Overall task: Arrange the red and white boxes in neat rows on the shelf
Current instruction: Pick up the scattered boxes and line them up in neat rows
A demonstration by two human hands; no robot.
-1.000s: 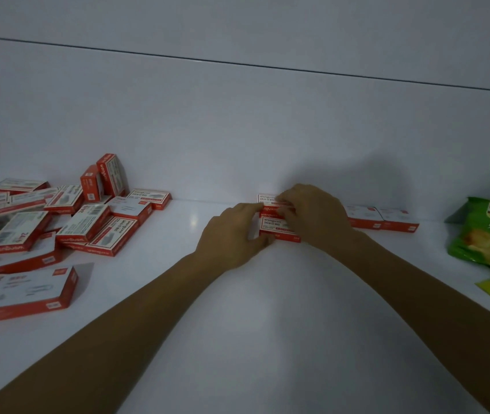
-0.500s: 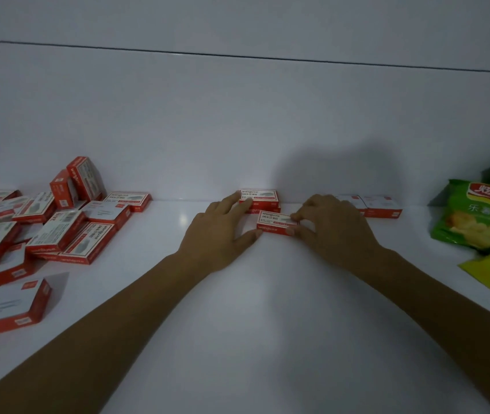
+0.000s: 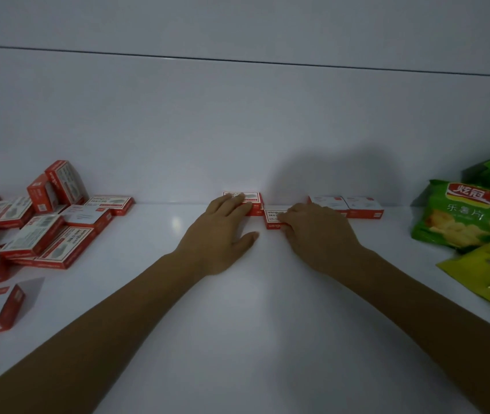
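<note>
Through the head camera, your left hand (image 3: 223, 234) lies flat, fingers straight, on a small red and white cardboard box (image 3: 254, 199) at the back of the white shelf (image 3: 252, 294). Your right hand (image 3: 315, 234) seems, in the dim light, to pinch a second red and white box (image 3: 273, 218) just beside it.

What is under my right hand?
A red and white box lies flat under the right hand; only its left end shows. The hand covers the rest, so whether it touches the two boxes beyond cannot be seen.

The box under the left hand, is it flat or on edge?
Flat. The box shows its broad white face upward, a low red side in front; the left hand rests on top.
</note>
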